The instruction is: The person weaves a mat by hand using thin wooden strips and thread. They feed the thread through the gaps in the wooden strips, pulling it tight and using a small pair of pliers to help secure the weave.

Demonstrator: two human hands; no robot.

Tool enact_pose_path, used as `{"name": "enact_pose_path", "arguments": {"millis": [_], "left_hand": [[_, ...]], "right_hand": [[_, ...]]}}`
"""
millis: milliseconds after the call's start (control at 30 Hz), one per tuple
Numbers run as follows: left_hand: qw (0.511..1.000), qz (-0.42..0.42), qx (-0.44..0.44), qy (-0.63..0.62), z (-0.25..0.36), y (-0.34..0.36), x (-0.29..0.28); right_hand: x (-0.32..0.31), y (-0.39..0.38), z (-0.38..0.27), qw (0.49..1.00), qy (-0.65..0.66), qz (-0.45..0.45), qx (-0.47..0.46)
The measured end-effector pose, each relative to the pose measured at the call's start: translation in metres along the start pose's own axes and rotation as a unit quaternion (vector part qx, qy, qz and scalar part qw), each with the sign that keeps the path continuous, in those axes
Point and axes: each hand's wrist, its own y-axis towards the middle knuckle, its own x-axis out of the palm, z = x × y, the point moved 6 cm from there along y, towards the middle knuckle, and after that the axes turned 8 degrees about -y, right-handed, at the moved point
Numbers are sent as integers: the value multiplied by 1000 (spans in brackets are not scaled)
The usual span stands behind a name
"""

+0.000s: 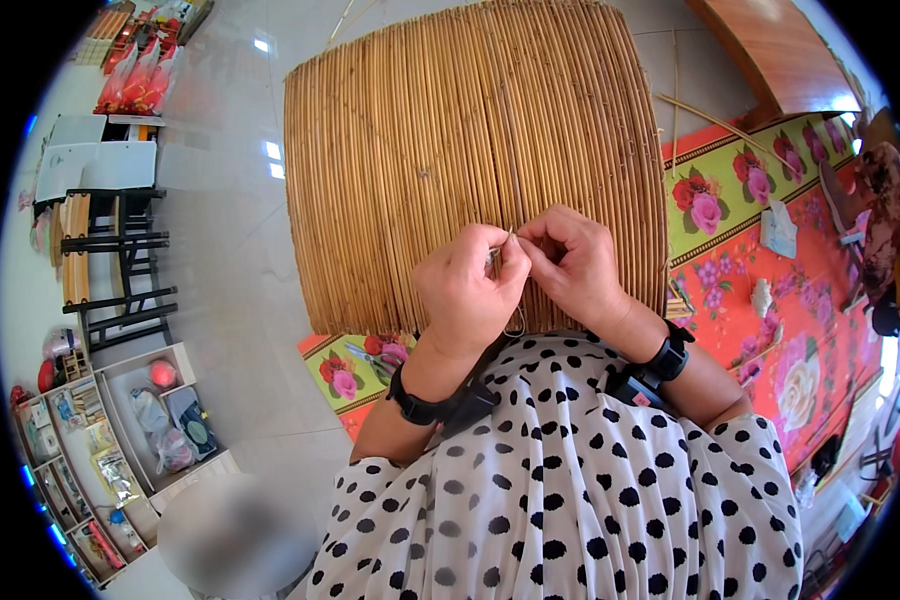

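A large mat of brown reed stalks (pixel 400 150), laid side by side, spreads out before me and reaches my lap. Over its near part my left hand (pixel 473 285) and my right hand (pixel 575 262) meet fingertip to fingertip. Both are closed in a pinch on a thin pale thread (pixel 511 236), only a tiny bit of which shows. A small loop of thread (pixel 517 322) hangs below them at the mat's near edge. Whether a needle is between the fingers is too small to tell.
Under the mat lies a red floral cloth (pixel 715 270), with a crumpled tissue pack (pixel 778 230) on it. Scissors (pixel 370 358) rest left of my left forearm. Loose reeds (pixel 720 125) and a wooden furniture piece (pixel 785 60) are at far right. Storage trays (pixel 120 440) stand left.
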Motion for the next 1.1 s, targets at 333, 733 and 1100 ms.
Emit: {"name": "enact_pose_path", "arguments": {"millis": [333, 733, 1100], "left_hand": [[999, -4, -35, -24, -3, 0, 2], [999, -10, -38, -26, -4, 0, 3], [989, -7, -103, -106, -9, -1, 2]], "right_hand": [[-1, 0, -1, 1000, -8, 6, -6], [-3, 0, -3, 1000, -12, 6, -5], [-1, 0, -2, 1000, -9, 2, -3]]}}
